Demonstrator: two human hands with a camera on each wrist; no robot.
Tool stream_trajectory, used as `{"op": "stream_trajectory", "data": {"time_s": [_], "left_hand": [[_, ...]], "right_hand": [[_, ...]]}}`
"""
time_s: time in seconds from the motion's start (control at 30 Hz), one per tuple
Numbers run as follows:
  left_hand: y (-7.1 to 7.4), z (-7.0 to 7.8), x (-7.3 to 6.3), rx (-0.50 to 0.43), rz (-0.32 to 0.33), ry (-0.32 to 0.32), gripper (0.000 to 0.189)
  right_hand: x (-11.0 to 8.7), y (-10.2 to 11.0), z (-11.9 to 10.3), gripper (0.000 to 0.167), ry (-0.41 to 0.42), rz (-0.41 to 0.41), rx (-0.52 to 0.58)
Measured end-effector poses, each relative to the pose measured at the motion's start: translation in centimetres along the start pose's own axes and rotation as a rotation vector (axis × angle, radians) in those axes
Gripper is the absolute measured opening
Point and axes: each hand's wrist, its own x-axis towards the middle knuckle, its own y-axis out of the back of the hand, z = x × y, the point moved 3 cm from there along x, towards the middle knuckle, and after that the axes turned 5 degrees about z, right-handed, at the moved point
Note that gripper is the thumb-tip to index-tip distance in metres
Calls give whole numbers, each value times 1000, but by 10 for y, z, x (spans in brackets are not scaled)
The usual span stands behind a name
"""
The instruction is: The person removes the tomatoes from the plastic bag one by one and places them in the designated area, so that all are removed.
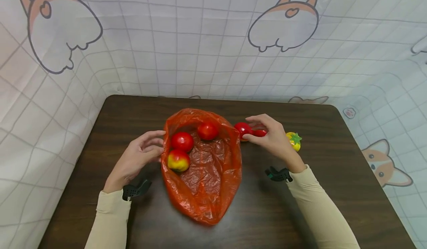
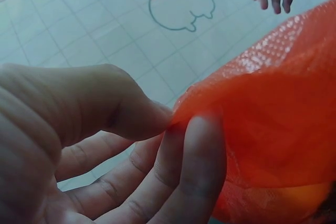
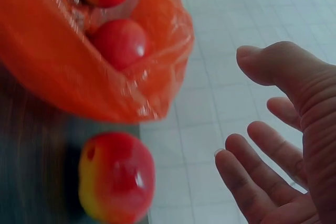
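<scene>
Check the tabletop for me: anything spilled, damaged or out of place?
Nothing stands out. The orange plastic bag is crinkled but shows no visible tear; the left hand pinches its rim, three fruits lie inside, and the apple just outside looks whole.

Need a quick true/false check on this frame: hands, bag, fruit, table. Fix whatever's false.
1. The left hand pinches the edge of the orange bag. True.
2. The right hand holds nothing, per its wrist view. True.
3. Only one fruit shows inside the bag. False: in the head view, three fruits show.
4. In the head view, a yellow item with a green top lies right of the bag. True.
5. The surface underneath is white. False: it's a dark brown table.
</scene>
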Motion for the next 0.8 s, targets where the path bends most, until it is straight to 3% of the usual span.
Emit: {"op": "stream_trajectory", "data": {"time_s": [0.3, 0.8], "left_hand": [[0, 0, 0, 10, 5, 3, 54], [2, -3, 0, 26, 23, 24, 52]], "right_hand": [[15, -31, -14, 49, 68, -51, 72], [34, -76, -29, 49, 88, -137, 106]]}}
